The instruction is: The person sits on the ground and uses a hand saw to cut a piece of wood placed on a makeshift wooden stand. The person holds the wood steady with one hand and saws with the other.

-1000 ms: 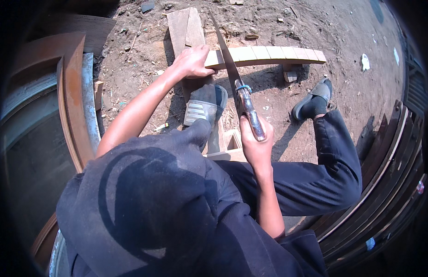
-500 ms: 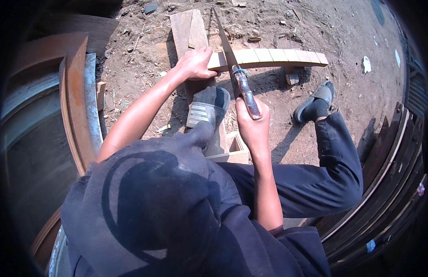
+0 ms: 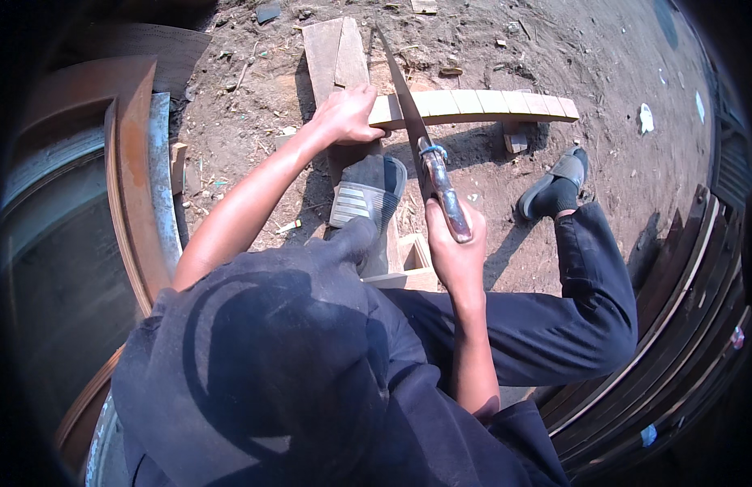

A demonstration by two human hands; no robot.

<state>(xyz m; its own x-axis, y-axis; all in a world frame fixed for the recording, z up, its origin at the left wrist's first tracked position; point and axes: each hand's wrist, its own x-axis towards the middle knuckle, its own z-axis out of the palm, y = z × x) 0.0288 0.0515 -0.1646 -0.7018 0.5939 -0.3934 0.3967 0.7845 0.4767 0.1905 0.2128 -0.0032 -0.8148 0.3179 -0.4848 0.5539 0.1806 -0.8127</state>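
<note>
My right hand [image 3: 459,247] is wrapped round the worn handle of a handsaw [image 3: 446,195], which has a blue tie where handle and blade meet. The long blade crosses a curved piece of wood [image 3: 494,104], close to its left end. Several lines run across the top of that curved piece. My left hand [image 3: 346,115] presses down and grips its left end, fingers curled over it, against a wooden board [image 3: 331,53]. My sandalled left foot [image 3: 364,195] rests on the same board. How deep the blade sits in the wood cannot be seen.
A small wooden block [image 3: 515,140] lies under the curved piece's right part. My other foot [image 3: 559,183] stands on the dirt ground to the right. Wooden frames [image 3: 136,195] lean at left, an open wooden box [image 3: 412,264] is near my knee, and dark slats [image 3: 660,325] line the right.
The saw has been drawn back toward me, my right hand moving nearer and slightly right. My left hand and the curved piece keep their places, apart from a slight shift of the view.
</note>
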